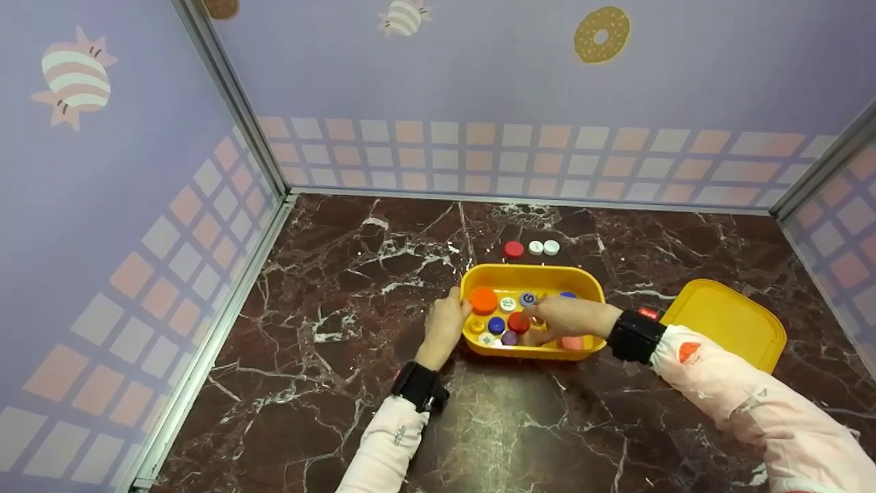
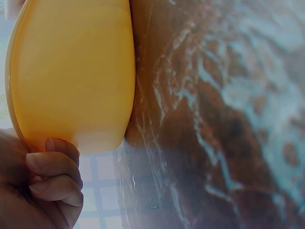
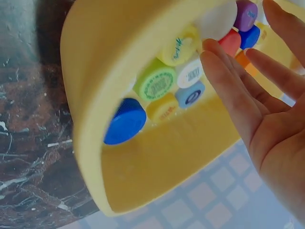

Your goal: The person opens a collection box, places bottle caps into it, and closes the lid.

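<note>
A yellow plastic box [image 1: 534, 274] holds several bottle caps in mixed colours, among them an orange cap [image 1: 484, 301], a red cap [image 1: 518, 322] and a purple cap [image 1: 510, 338]. At its left end my left hand [image 1: 445, 322] grips the rim, fingers curled against the outer wall in the left wrist view. My right hand [image 1: 564, 316] reaches in over the caps with loosely spread fingers, nothing between them. The right wrist view shows a ridged blue cap [image 3: 125, 121] and a green cap [image 3: 156, 83] beyond those fingers.
Behind the box, a red cap [image 1: 513, 249] and two white caps [image 1: 543, 248] lie on the dark marbled table [image 1: 308, 411]. To the right rests a yellow lid [image 1: 729, 322], partly under the right sleeve. Patterned panels [image 1: 438, 82] enclose the back and sides.
</note>
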A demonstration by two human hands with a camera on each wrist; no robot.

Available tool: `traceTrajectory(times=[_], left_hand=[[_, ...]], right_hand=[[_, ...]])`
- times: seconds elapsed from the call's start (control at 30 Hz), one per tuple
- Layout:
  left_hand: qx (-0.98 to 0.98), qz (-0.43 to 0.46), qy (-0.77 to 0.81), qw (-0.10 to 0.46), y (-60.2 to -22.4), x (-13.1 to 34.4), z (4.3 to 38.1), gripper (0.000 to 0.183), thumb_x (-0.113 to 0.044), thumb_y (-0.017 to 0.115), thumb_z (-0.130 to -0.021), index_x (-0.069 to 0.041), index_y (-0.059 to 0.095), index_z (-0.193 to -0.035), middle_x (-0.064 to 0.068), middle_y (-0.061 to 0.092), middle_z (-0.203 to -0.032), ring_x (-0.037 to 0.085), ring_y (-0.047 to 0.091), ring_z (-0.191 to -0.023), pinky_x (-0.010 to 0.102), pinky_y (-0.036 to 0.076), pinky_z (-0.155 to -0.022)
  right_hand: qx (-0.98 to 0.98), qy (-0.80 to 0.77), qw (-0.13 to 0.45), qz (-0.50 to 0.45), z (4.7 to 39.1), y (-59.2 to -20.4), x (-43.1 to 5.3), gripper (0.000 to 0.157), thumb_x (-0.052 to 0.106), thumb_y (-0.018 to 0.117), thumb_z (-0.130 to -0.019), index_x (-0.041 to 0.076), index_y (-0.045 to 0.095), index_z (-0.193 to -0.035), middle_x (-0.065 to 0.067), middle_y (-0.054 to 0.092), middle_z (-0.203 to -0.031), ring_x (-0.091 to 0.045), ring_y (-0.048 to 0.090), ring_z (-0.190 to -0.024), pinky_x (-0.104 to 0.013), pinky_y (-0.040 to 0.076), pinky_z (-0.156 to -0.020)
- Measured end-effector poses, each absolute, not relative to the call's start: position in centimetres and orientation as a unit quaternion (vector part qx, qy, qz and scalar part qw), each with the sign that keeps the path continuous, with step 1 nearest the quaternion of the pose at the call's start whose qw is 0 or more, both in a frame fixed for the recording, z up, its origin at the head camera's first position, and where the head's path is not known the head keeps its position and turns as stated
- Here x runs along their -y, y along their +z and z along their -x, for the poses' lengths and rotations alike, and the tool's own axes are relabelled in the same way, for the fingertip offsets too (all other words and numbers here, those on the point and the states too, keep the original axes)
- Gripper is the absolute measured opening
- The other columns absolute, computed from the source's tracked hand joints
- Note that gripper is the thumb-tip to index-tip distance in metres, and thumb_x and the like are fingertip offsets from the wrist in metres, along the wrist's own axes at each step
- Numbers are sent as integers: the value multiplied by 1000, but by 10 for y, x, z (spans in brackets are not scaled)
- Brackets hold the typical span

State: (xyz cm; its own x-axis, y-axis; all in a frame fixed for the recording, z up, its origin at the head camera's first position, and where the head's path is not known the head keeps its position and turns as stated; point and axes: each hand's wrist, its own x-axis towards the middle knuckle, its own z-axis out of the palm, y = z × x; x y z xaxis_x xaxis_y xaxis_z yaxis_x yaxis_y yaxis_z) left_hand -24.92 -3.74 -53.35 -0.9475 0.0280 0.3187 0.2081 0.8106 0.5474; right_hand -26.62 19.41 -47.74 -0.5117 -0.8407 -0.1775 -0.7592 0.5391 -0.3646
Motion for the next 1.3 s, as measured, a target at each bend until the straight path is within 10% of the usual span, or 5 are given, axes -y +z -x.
traceTrajectory(times=[1.3], left_hand=[[946, 55, -295, 125, -533, 37, 249, 12, -16, 55, -81, -5, 49, -83, 15, 57, -61, 33, 58, -57, 41, 42, -44]], right_hand=[[-921, -185, 18, 342, 353, -438, -231, 27, 16, 73, -76, 2, 63, -97, -7, 58, -77, -20, 54, -66, -35, 45, -60]])
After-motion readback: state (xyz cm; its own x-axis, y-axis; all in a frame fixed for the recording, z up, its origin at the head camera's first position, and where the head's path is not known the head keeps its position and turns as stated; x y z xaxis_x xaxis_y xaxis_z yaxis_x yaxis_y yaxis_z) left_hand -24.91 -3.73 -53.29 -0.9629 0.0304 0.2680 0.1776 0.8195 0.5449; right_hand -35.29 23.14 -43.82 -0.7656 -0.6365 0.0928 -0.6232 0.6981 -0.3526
